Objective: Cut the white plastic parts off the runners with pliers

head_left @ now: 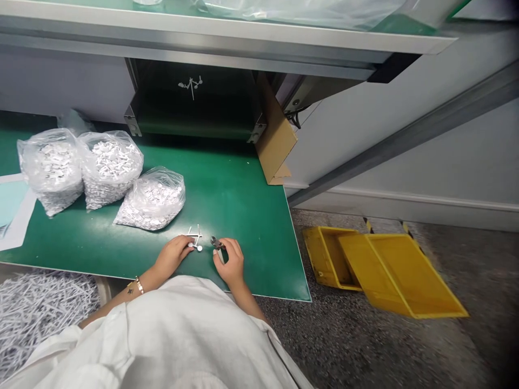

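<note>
Pinches a white part (197, 235) in the left hand (170, 256), over the green table (259, 232) near its front edge; shows thin, straight, crossing rods with small round discs (199, 248) at the near end; grips cutters (216, 242) in the right hand (232, 266), beside the part without touching

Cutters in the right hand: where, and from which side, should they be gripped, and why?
The cutters are probably best gripped by their pale handle, from the right and near side, as the right hand holds them: their metal head points away and leftward, leaving the handle nearer the person.
</note>
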### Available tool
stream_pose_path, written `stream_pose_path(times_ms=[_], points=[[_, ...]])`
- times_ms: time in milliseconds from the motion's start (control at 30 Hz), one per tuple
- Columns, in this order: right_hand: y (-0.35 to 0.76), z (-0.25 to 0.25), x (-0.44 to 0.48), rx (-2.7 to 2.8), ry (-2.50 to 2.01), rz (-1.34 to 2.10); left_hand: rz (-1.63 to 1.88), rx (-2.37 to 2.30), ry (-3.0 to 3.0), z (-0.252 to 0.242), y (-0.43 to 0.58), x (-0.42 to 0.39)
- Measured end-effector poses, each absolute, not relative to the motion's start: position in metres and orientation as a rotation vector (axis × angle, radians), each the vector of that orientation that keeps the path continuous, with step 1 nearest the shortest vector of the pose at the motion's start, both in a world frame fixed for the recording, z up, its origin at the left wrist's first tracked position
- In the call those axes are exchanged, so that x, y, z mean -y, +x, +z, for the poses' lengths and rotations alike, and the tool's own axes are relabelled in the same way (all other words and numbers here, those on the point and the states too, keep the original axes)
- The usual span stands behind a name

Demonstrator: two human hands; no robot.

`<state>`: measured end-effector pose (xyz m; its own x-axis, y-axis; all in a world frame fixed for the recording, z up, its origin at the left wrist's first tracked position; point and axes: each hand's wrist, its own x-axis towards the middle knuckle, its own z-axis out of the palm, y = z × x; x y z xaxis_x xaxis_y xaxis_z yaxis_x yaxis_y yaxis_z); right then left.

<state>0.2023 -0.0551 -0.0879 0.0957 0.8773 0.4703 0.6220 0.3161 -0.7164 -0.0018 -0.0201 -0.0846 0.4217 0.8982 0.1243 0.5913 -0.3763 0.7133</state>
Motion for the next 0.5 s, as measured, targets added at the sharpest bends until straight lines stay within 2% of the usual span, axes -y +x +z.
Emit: stream_pose_path(times_ms=[200,500], points=[[0.200,-0.084,0.059,1.700,-1.427,0.341,0.911,-1.352,1.525,-0.060,-0.001,0.014],[0.191,-0.039,0.047,1.806,-1.359,0.480,1.009,-1.282,1.473,-0.004,0.000,0.012]])
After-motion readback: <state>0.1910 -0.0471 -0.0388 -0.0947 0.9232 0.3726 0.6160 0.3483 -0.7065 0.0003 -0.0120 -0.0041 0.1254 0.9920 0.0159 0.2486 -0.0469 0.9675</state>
